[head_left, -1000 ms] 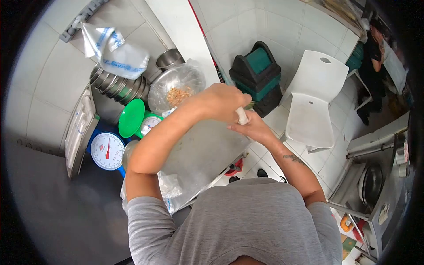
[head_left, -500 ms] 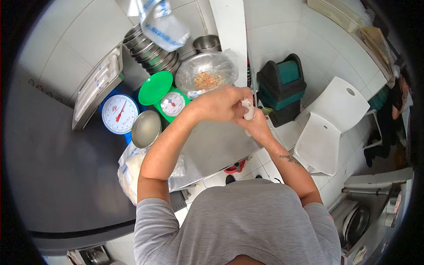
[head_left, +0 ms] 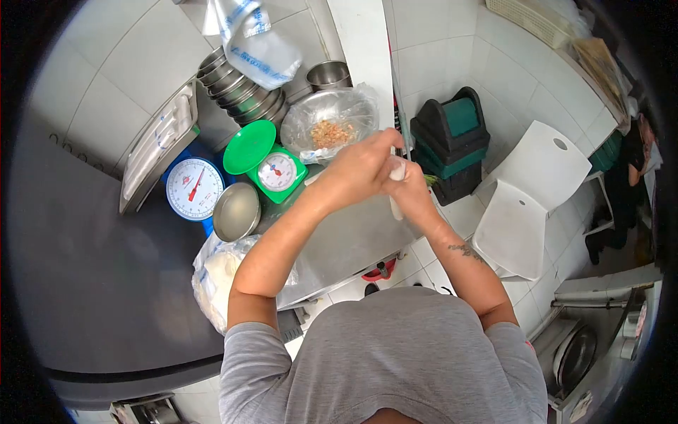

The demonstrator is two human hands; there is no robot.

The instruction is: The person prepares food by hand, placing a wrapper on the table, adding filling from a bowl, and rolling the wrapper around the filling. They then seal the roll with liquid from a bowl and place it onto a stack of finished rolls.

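Note:
My left hand and my right hand are together above the steel table, both with fingers closed. Between them is a soft white strip that looks like dough. One end hangs below my right hand, and much of it is hidden by my fingers. Just beyond my left hand sits a plastic-lined metal bowl with chopped orange-brown filling in it. A green scale with a round green pan stands left of my left hand.
A blue scale, a round metal pan and a plastic bag of white material are to the left. Stacked metal bowls stand at the back. Right of the steel table are a dark bin and a white chair.
My left hand has shifted slightly left and turned over more of the white strip. The strip's lower end now hangs more plainly below my right hand.

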